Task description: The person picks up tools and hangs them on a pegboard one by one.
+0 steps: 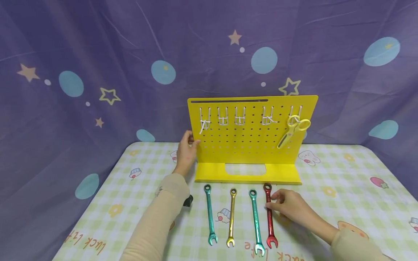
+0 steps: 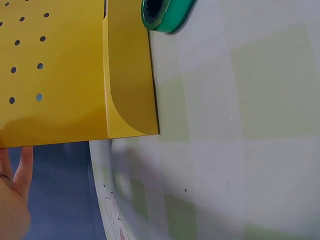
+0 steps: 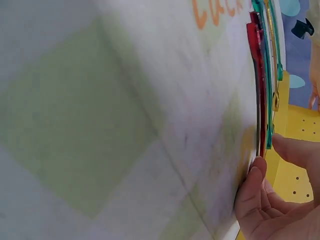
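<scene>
My left hand grips the left edge of a yellow pegboard, thumb towards the front; in the left wrist view its fingers reach that edge. A red ratcheting combination wrench lies on the table, rightmost in a row. My right hand pinches its shaft near the ring end, thumb on one side and fingertips on the other. Left of it lie a teal wrench, a gold wrench and another teal wrench, all with ring ends towards the board.
White wire hooks line the top of the pegboard. Yellow scissors hang on the rightmost one. A checked cloth covers the table, and a purple patterned curtain hangs behind. A small black object shows beside the left sleeve.
</scene>
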`<action>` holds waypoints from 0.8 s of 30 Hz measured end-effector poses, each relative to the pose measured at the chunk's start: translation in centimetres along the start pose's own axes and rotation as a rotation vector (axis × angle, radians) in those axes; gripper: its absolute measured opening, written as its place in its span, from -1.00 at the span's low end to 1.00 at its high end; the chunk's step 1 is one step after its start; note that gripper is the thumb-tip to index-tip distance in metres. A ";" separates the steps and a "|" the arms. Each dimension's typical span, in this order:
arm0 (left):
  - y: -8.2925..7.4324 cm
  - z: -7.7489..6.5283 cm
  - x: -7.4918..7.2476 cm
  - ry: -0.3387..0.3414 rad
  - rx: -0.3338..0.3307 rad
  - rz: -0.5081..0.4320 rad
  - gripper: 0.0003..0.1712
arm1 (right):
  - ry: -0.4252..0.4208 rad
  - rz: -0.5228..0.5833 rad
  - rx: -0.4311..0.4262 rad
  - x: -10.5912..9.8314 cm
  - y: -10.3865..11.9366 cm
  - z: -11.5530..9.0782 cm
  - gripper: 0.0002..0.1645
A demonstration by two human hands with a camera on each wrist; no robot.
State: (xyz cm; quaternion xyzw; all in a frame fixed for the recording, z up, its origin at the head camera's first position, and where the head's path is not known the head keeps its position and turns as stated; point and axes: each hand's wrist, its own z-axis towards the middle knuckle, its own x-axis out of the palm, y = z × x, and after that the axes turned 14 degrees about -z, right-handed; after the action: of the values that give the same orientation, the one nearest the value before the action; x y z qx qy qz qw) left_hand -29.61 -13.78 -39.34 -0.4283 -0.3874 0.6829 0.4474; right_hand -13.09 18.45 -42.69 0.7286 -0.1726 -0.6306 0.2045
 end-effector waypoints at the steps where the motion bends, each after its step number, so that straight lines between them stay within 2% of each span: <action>1: 0.0 0.0 -0.1 0.000 -0.004 0.004 -0.76 | 0.000 -0.018 -0.002 0.1 0.1 0.1 -0.55; 7: 0.1 -0.3 0.3 0.011 -0.005 0.001 -0.76 | 0.010 -0.109 0.003 0.2 0.3 0.2 -0.52; 13: 0.0 -0.3 1.2 0.020 0.022 0.013 -0.76 | 0.052 -0.148 0.030 -0.3 0.1 0.1 -0.60; 19: -0.3 -0.1 0.6 0.006 0.016 0.022 -0.76 | 0.118 -0.212 0.017 -1.1 0.7 0.8 -0.76; 24: -0.2 0.0 0.0 -0.010 0.003 0.018 -0.75 | 0.138 -0.177 -0.002 -1.0 0.4 1.2 -0.79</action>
State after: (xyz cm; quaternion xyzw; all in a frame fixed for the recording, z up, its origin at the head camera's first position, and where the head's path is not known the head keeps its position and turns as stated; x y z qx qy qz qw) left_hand -29.54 -13.70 -39.19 -0.4276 -0.3846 0.6896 0.4401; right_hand -14.43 18.54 -41.75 0.7823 -0.0925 -0.5948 0.1603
